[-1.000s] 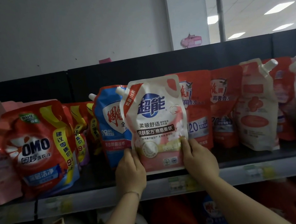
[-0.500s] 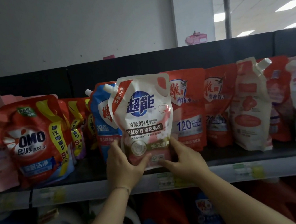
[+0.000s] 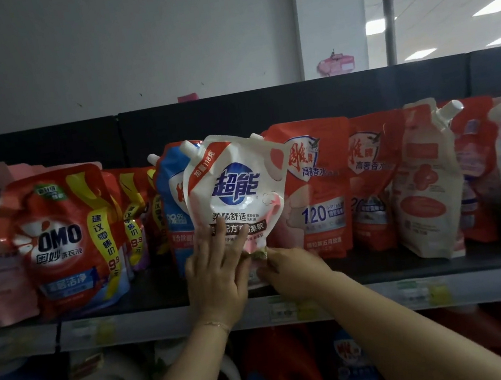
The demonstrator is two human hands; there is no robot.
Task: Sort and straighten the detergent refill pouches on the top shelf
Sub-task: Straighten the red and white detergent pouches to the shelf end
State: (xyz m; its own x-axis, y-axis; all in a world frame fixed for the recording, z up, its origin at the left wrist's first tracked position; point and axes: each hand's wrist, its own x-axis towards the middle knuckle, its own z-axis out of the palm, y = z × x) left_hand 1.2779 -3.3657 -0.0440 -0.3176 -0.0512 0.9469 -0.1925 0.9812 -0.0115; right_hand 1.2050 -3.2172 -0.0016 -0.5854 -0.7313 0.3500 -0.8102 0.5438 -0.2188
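**While it is steadied on the shelf: white refill pouch**

Item: glossy white soft-plastic spouted pouch [image 3: 235, 185], upright at the front of the black top shelf [image 3: 448, 261], overlapping a blue spouted pouch [image 3: 170, 182] and a red soft pouch [image 3: 313, 187].
Left hand [image 3: 216, 273]: fingers spread flat on its lower front.
Right hand [image 3: 289, 265]: pinches its bottom edge.
Risk, as judged: the base looks crumpled, so the pouch may slump forward off the lip when let go; a sideways shove could topple the blue neighbour.

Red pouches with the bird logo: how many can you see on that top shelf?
2. One red pouch stands just right of the white pouch being handled; the second red pouch stands beside it, further right. Others may hide behind.
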